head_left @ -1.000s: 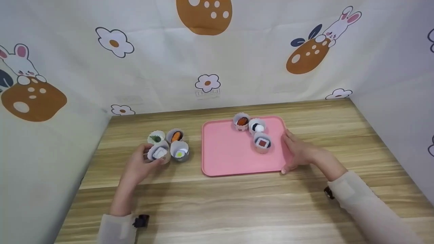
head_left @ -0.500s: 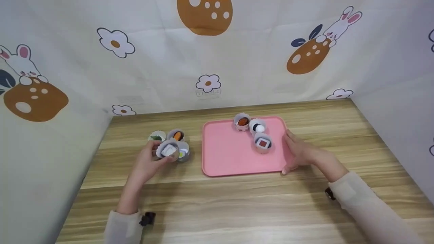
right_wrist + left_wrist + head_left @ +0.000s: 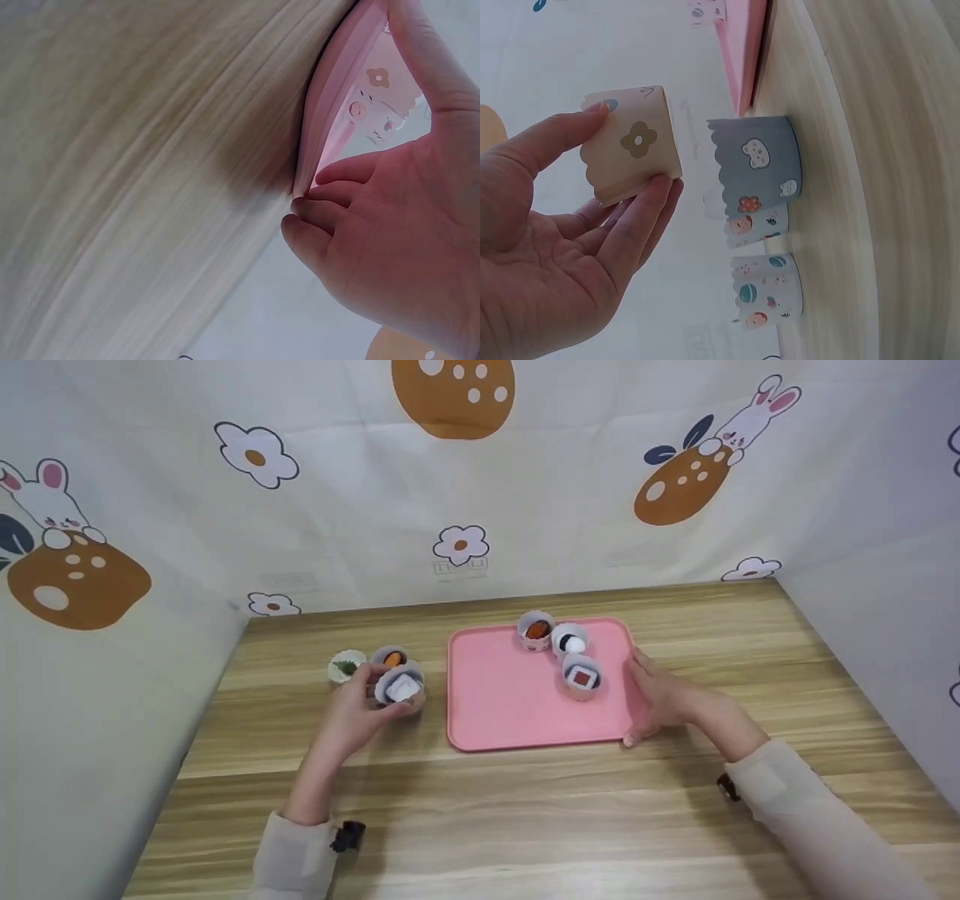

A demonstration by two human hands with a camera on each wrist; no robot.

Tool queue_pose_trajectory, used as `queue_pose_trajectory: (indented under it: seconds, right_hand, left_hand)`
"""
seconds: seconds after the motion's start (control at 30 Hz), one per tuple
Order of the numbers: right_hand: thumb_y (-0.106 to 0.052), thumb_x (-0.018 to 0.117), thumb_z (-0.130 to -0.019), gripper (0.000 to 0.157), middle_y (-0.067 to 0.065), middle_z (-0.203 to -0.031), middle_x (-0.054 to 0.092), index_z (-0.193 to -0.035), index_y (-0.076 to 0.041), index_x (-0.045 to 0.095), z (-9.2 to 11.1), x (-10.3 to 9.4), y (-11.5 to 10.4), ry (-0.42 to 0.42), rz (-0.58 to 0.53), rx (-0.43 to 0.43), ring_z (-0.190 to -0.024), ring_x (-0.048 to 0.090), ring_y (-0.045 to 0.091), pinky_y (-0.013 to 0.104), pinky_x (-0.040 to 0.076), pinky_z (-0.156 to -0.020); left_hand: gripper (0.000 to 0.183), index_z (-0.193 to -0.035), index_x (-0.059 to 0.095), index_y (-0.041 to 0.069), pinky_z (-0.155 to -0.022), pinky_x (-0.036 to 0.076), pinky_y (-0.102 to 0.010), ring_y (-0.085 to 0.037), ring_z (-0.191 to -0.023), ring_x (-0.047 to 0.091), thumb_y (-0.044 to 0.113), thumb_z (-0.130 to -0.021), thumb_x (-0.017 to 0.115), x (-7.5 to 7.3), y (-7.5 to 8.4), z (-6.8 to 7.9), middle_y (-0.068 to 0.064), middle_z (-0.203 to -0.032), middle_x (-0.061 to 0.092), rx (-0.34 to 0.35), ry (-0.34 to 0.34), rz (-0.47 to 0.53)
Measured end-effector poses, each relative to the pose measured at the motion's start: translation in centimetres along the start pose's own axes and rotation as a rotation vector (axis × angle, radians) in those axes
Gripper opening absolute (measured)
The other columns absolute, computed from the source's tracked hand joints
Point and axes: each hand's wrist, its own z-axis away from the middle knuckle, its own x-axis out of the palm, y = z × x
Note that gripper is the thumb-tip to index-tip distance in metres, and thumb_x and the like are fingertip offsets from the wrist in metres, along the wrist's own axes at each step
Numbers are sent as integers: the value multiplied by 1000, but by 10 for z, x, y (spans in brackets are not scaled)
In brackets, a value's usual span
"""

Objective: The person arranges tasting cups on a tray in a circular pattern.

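On the bench (image 3: 540, 825), the tray (image 3: 502, 705) already bore three cups (image 3: 583, 688); left of it, my left hand (image 3: 352, 718) gripped a fourth cup (image 3: 634, 142) near three outer cups (image 3: 757, 169); my right hand (image 3: 661, 694), outspread, touched the tray's edge.

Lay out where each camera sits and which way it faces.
Head: worn on the head, facing forward and down at the wood-grain tabletop; left hand, right hand and sleeves show.
Left wrist: worn there, facing the flower-printed beige paper cup; the left hand holding it shows.
Right wrist: worn there, facing the pink tray; the right hand touching its rim shows.
Shared: head and left wrist both show the beige paper cup in the left hand.
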Motion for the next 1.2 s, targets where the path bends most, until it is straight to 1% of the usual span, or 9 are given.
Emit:
queue_pose_trajectory:
  seconds: [0.2, 0.4, 0.57, 0.7, 0.8, 0.93, 1.1, 1.2]
  right_hand:
    - [-55, 89, -63, 143, 35, -161, -7, -153, 15, 1, -1, 0, 0, 0, 18, -4, -149, 7, 54, 60, 18, -121]
    - [-57, 88, -64, 143, 35, -162, -6, -153, 15, 1, -1, 0, -1, -17, 40, 4, -149, 7, 53, 60, 20, -121]
    - [-56, 88, -64, 143, 36, -161, -7, -152, 15, 1, -1, 0, 0, -17, 40, -1, -148, 7, 54, 60, 19, -121]
    - [-56, 88, -64, 143, 36, -161, -8, -152, 15, 1, -2, 0, 1, -19, 31, -1, -148, 7, 55, 61, 19, -121]
    - [-56, 88, -64, 144, 35, -161, -9, -153, 15, -1, -2, 0, 1, -22, 21, 4, -149, 5, 54, 60, 18, -121]
    - [-56, 88, -64, 145, 35, -161, -10, -153, 14, -2, -3, 0, 2, -23, 4, 7, -149, 3, 53, 60, 16, -122]
    - [-56, 88, -64, 145, 33, -162, -11, -154, 12, -3, -2, 1, 1, -30, -16, 23, -149, 2, 53, 60, 15, -122]
    - [-56, 88, -64, 144, 34, -162, -10, -154, 13, -2, -2, 1, 1, -29, -2, 17, -150, 4, 53, 60, 17, -122]
  left_hand:
    - [56, -133, 50, -1, -107, 45, -52, -37, -126, 56, 12, -85, 78, 11, 4, -6, -23, -134, 58, 44, 2, -1]
    - [57, -132, 52, -1, -105, 48, -50, -37, -122, 59, 13, -84, 80, 23, 11, -9, -22, -130, 60, 71, -20, -4]
    - [55, -127, 55, 0, -102, 49, -49, -33, -118, 60, 12, -81, 81, 34, 17, -13, -20, -126, 63, 95, -32, -3]
    - [53, -126, 55, 0, -101, 50, -48, -32, -116, 60, 9, -80, 81, 44, 20, -15, -20, -125, 63, 106, -53, 28]
    - [54, -128, 55, 2, -102, 50, -48, -32, -116, 61, 11, -81, 80, 50, 22, -17, -19, -126, 64, 108, -66, 14]
    - [54, -129, 55, 4, -102, 50, -46, -29, -116, 61, 12, -82, 80, 58, 26, -20, -15, -126, 64, 92, -92, -10]
    - [52, -127, 54, 5, -101, 52, -44, -27, -116, 62, 10, -83, 80, 67, 30, -25, -14, -126, 64, 95, -139, 0]
    - [52, -126, 54, 5, -99, 53, -44, -27, -114, 62, 10, -82, 80, 73, 32, -27, -14, -125, 64, 110, -159, 11]
